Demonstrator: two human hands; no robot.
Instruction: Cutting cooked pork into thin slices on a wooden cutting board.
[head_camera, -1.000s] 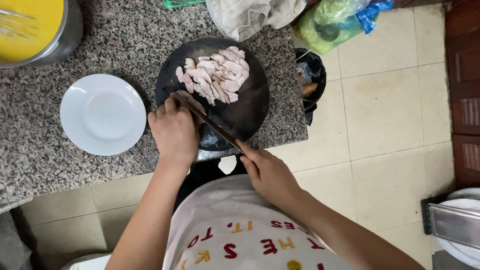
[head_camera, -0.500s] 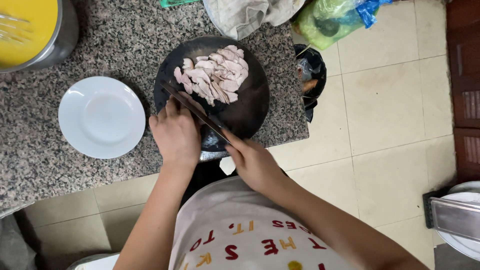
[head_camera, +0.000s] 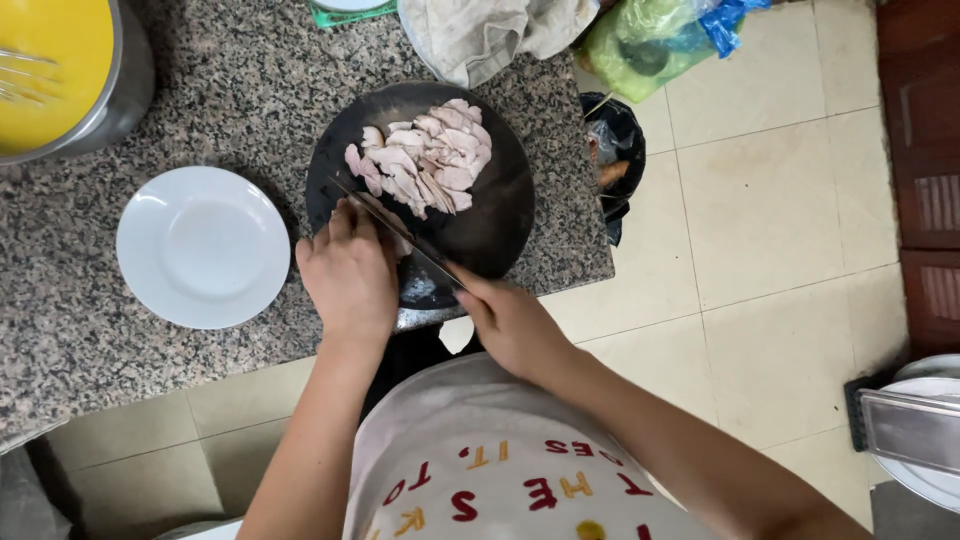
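Since the earlier frame both hands shifted only slightly: the knife (head_camera: 400, 232) had advanced a bit and the camera view drifted, board and plate held position.

Right hand (head_camera: 512, 322) was closed around the knife handle at the near edge of the counter (head_camera: 90, 340), fingers wrapped, handle itself hidden inside the grip. Knife long axis ran diagonally: handle end near-right at the hand, tip pointing far-left toward the left rim of the board. Blade lay low across the near-left part of the round dark cutting board (head_camera: 500, 215).

Left hand (head_camera: 348, 272) was curled, fingers pressed together, bearing down on a piece at the board's near-left edge, just beside the blade. Piece under it was mostly hidden; couldn't tell its shape.

Sliced pale meat (head_camera: 425, 160) was piled on the far half of the board, slices overlapping, apart from the blade.

White empty-looking plate (head_camera: 203, 247) sat on the counter just left of the board, near the left hand, not touching it. Steel bowl with yellow liquid (head_camera: 60, 70) was at the far-left corner, well apart. Crumpled cloth (head_camera: 490, 35) lay beyond the board. Black bag (head_camera: 615, 150) hung off the counter's right edge above the tiled floor (head_camera: 770, 210).
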